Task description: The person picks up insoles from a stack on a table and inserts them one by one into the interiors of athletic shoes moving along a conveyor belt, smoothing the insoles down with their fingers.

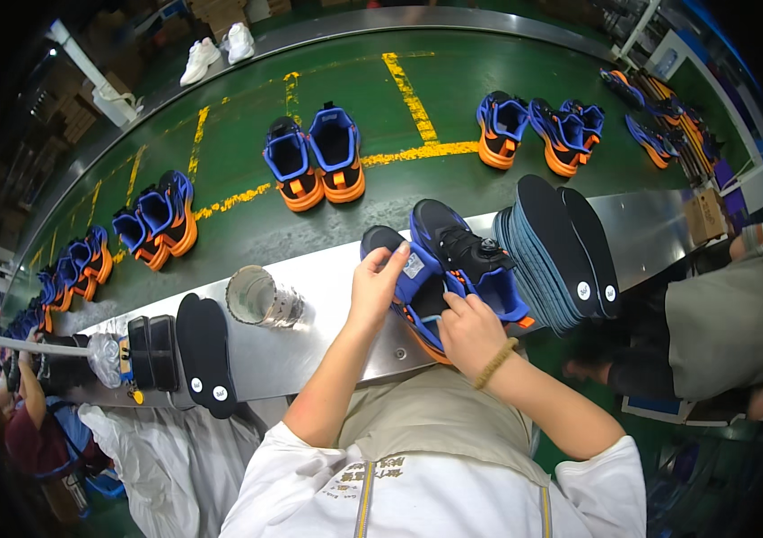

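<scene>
My left hand [374, 291] has its thumb and fingers pinched on the blue tongue [410, 283] of the shoe [418, 294], the thumb just beside the pale label [414, 265]; my right hand [473, 336] is curled at the collar on the other side of the opening, its fingertips on the edge, though I cannot tell whether they pinch it or only press; the shoe lies in front of me at the near edge of the metal table [265, 377], toe pointing away, tilted so that its orange sole shows; whether the table bears its weight I cannot tell.

The second shoe [464, 253] is just to the right, its dial showing; to the right of that stands a stack of insoles [553, 260], and well to the left lies a pair of dark insoles [206, 345], with a clear jar [260, 298] nearer to me; beyond the table, more shoes stand on the green belt [247, 152].

I judge the step in hand to be handling the open mouth of the shoe; the next move seems to call for a steady left grip and careful right fingers at the collar; the interior is too dark to tell what lies inside.
</scene>
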Demonstrator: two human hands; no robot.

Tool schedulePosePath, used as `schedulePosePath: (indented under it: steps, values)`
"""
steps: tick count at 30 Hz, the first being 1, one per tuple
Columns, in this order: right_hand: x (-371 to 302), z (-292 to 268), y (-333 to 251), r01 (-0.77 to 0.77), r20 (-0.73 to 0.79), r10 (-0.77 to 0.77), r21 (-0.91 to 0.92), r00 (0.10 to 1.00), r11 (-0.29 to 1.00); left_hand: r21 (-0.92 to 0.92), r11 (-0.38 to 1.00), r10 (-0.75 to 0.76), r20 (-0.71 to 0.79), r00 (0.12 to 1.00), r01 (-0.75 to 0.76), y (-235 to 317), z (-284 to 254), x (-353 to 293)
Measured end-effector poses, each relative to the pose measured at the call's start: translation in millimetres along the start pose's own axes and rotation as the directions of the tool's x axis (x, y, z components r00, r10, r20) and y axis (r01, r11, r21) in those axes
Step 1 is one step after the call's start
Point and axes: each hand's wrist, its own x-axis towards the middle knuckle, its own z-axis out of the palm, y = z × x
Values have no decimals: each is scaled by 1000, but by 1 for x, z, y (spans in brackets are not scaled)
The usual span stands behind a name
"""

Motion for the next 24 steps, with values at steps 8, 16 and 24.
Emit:
schedulePosePath:
  steps: [8, 16, 24]
  values:
    - [12, -48, -14, -238, 410, 267, -122, 872, 964, 334, 901, 291, 9, 957, -277, -20, -1, -16]
    - [12, -22, 24, 105, 406, -121, 60, 906, 993, 278, 926, 274, -28, 961, -256, -22, 8, 3]
    - [21, 24, 35, 192, 485, -135, -70, 864, 979, 227, 956, 196, -12, 980, -189, -19, 13, 2]
